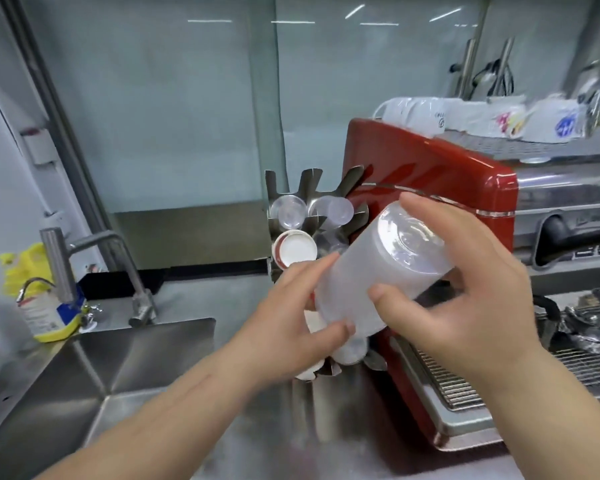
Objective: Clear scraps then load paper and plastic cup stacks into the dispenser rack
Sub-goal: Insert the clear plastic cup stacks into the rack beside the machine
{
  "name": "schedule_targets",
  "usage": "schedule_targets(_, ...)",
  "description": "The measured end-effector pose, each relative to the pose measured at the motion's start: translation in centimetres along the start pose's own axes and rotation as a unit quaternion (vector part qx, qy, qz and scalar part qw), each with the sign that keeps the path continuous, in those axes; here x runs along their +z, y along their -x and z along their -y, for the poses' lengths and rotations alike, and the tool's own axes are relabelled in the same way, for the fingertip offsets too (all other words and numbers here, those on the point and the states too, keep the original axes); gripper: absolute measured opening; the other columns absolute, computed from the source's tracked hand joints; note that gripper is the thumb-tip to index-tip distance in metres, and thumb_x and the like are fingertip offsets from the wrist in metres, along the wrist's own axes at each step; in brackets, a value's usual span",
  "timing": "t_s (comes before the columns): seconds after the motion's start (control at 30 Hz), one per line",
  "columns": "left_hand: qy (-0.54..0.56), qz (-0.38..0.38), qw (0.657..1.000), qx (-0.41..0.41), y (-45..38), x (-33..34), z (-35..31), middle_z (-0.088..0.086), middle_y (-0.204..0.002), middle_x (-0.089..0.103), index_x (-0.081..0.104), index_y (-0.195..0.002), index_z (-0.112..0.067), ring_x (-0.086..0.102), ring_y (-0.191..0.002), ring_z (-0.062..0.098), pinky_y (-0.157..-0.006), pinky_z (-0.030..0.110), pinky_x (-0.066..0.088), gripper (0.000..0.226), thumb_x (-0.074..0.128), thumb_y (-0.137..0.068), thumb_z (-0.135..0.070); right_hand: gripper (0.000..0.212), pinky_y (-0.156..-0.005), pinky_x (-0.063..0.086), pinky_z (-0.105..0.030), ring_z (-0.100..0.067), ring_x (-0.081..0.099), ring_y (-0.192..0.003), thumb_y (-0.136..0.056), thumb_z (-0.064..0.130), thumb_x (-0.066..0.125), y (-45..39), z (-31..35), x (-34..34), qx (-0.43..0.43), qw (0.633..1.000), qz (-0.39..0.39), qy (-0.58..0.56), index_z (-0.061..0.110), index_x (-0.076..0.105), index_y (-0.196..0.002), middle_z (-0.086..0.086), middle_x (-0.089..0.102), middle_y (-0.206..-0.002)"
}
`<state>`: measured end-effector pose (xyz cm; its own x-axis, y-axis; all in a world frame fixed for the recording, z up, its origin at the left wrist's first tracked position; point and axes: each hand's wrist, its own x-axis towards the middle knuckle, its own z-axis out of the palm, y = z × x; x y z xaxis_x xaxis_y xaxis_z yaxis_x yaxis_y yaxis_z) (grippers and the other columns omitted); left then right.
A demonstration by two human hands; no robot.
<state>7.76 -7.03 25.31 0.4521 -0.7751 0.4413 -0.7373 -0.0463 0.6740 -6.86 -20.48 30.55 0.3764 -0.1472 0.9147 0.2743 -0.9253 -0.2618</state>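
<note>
Both hands hold a frosted plastic cup stack (368, 271), tilted with its base toward me and up to the right. My right hand (465, 299) wraps the upper part; my left hand (291, 323) grips the lower end, just over the metal dispenser rack (312, 188). The rack's back slots hold clear plastic cups (291, 211) and a second clear stack (340, 209). A paper cup stack (295, 249) with a white bottom sits in the slot below them. The rack's lower slots are mostly hidden behind my hands.
A red espresso machine (447, 188) stands right of the rack, with mugs (465, 116) on top and a drip grate (465, 382) in front. A steel sink (101, 358) and tap (84, 251) lie left, with a bottle (45, 313) and yellow cloth behind. A glass panel rises behind the rack.
</note>
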Motion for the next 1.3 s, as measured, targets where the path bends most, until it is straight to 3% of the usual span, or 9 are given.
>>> schedule_targets(0.1, -0.036, -0.012, 0.999, 0.024, -2.3, -1.7, -0.7, -0.01, -0.138, 0.044, 0.032, -0.147, -0.038, 0.04, -0.127, 0.0, -0.1, 0.026, 0.045, 0.081, 0.072, -0.077, -0.03, 0.065, -0.097, 0.045, -0.026, -0.004, 0.051, -0.119, -0.069, 0.031, 0.071, -1.7, -0.2, 0.4, -0.002, 1.0, -0.021, -0.002, 0.018, 0.05, -0.13, 0.016, 0.05, -0.126)
schedule_targets(0.27, -0.106, -0.007, 0.992, 0.065, -7.0, -4.6, -1.5, -0.012, -0.148, 0.037, 0.026, -0.15, -0.035, 0.027, -0.14, 0.005, -0.113, 0.036, 0.034, 0.089, 0.073, -0.075, -0.039, 0.073, -0.104, 0.031, -0.013, 0.001, 0.043, -0.122, -0.072, 0.033, 0.071, -4.5, -1.1, 1.2, -0.009, 0.998, -0.046, 0.034, 0.019, 0.043, -0.138, 0.011, 0.048, -0.129)
schedule_targets(0.43, -0.118, 0.013, 0.989, 0.089, -12.1, -6.9, -1.9, -0.013, -0.139, 0.04, 0.028, -0.145, -0.044, 0.034, -0.133, 0.0, -0.106, 0.029, 0.041, 0.086, 0.075, -0.073, -0.043, 0.082, -0.099, 0.044, -0.025, 0.011, 0.038, -0.124, -0.07, 0.036, 0.074, -7.9, -2.4, 2.0, 0.039, 0.998, -0.04, 0.019, 0.04, 0.035, -0.142, 0.04, 0.037, -0.127)
schedule_targets(0.57, -0.169, 0.028, 0.983, 0.07, -15.5, -7.4, -0.9, -0.014, -0.143, 0.034, 0.016, -0.14, -0.057, 0.036, -0.131, 0.004, -0.103, 0.026, 0.034, 0.092, 0.064, -0.061, -0.059, 0.082, -0.1, 0.037, -0.022, 0.012, 0.037, -0.123, -0.069, 0.04, 0.07, -9.4, -4.4, 3.6, 0.126, 0.99, -0.062, -0.019, 0.045, 0.03, -0.141, 0.03, 0.042, -0.126)
schedule_targets(0.77, -0.175, 0.052, 0.982, 0.047, -19.2, -6.7, 1.9, -0.014, -0.142, 0.031, 0.013, -0.129, -0.066, 0.041, -0.128, 0.011, -0.104, 0.035, 0.041, 0.088, 0.069, -0.062, -0.052, 0.073, -0.099, 0.043, -0.025, 0.009, 0.043, -0.117, -0.067, 0.029, 0.078, -10.4, -7.1, 5.6, 0.166, 0.986, -0.023, -0.012, 0.045, 0.041, -0.128, 0.029, 0.048, -0.127)
schedule_targets(0.87, -0.179, 0.047, 0.982, 0.044, -20.6, -6.5, 3.4, -0.017, -0.142, 0.025, 0.012, -0.129, -0.063, 0.04, -0.13, 0.012, -0.101, 0.029, 0.037, 0.087, 0.07, -0.066, -0.048, 0.076, -0.092, 0.037, -0.016, 0.014, 0.039, -0.111, -0.065, 0.029, 0.08, -10.5, -8.3, 6.3, 0.177, 0.984, -0.003, 0.008, 0.048, 0.04, -0.127, 0.03, 0.047, -0.125)
schedule_targets(0.97, -0.171, 0.056, 0.983, 0.039, -21.7, -6.0, 4.8, -0.016, -0.142, 0.029, 0.016, -0.134, -0.06, 0.045, -0.127, 0.014, -0.102, 0.034, 0.044, 0.088, 0.071, -0.068, -0.043, 0.076, -0.085, 0.03, -0.007, 0.017, 0.036, -0.107, -0.066, 0.024, 0.078, -10.5, -9.4, 7.0, 0.18, 0.983, 0.0, 0.019, 0.049, 0.039, -0.126, 0.032, 0.044, -0.12)
schedule_targets(1.1, -0.137, 0.059, 0.988, 0.049, -23.0, -5.2, 6.2, -0.012, -0.14, 0.033, 0.021, -0.135, -0.06, 0.045, -0.128, 0.01, -0.104, 0.037, 0.046, 0.087, 0.073, -0.071, -0.035, 0.077, -0.085, 0.027, 0.002, 0.015, 0.033, -0.108, -0.068, 0.016, 0.074, -10.4, -10.6, 8.4, 0.186, 0.981, -0.024, 0.042, 0.041, 0.041, -0.132, 0.021, 0.04, -0.126)
schedule_targets(1.3, -0.144, 0.072, 0.986, 0.045, -24.6, -4.3, 8.7, -0.012, -0.144, 0.033, 0.023, -0.139, -0.053, 0.04, -0.134, 0.009, -0.108, 0.038, 0.042, 0.086, 0.076, -0.074, -0.037, 0.077, -0.083, 0.023, 0.01, 0.031, 0.029, -0.107, -0.07, 0.009, 0.074, -9.2, -12.1, 11.0, 0.2, 0.979, -0.03, 0.032, 0.038, 0.043, -0.134, 0.016, 0.036, -0.121)
